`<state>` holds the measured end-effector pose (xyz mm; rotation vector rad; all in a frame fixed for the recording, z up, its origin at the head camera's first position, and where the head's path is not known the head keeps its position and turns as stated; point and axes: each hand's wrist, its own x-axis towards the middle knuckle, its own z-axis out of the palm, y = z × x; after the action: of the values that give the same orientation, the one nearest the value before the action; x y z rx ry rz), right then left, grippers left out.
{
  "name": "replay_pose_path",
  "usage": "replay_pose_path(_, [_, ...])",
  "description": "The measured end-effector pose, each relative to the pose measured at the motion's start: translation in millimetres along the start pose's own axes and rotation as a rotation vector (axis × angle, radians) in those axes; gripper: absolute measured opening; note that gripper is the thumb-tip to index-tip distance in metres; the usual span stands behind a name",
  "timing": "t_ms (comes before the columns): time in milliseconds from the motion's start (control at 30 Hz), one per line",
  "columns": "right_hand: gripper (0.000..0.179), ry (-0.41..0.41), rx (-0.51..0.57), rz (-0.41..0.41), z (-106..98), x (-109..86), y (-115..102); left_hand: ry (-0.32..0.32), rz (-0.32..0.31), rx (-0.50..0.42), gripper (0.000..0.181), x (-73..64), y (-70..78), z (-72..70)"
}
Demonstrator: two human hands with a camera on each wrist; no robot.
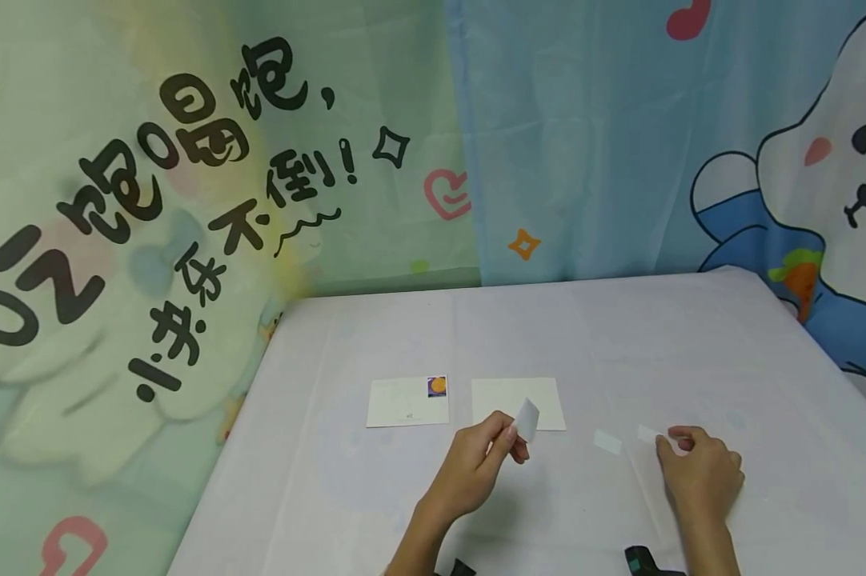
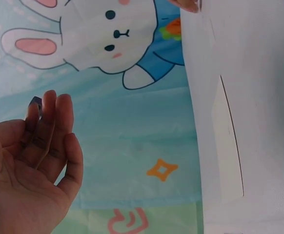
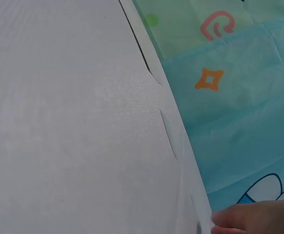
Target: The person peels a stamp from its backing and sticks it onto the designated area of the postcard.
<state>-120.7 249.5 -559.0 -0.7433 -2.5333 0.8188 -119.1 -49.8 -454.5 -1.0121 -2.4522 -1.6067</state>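
Note:
My left hand (image 1: 479, 458) pinches a small whitish slip (image 1: 527, 421) between thumb and fingertips, above the table and overlapping a blank pale card (image 1: 554, 404) in the head view. In the left wrist view, the left hand (image 2: 39, 161) shows its palm, and a small dark purple patch (image 2: 37, 101) peeks out behind the fingers. At the right, my right hand (image 1: 703, 472) is low over the table, thumb and index finger curled together at the edge of a pale, see-through slip (image 1: 647, 434). A similar slip (image 1: 607, 442) lies flat to its left.
A white card (image 1: 407, 404) with a purple-and-orange stamp (image 1: 437, 386) in its corner lies left of the blank card. Everything rests on a white cloth-covered table (image 1: 375, 336). Behind stands a printed curtain (image 1: 584, 144). Black wrist gear (image 1: 645, 560) shows at the bottom.

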Motion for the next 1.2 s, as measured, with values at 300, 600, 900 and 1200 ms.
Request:
replay_pose_path(300, [0.024, 0.006, 0.162, -0.143, -9.4, -9.4, -29.8, 0.006, 0.026, 0.000, 0.025, -1.4, -1.5, -0.1])
replay_pose_path(600, [0.035, -0.118, 0.483, -0.624, 0.9, -30.7, -72.9, 0.003, 0.014, -0.050, 0.024, -0.7, 2.6, 0.7])
replay_pose_path(900, [0.051, -0.263, 0.727, -0.702, -27.9, -66.1, -126.3, 0.004, 0.020, -0.062, 0.024, -0.9, 1.9, 2.3])
replay_pose_path(1200, [0.040, -0.230, 0.832, -0.747, -26.1, -68.0, -130.4, 0.004, 0.017, -0.068, 0.025, -4.6, -2.9, 4.2])
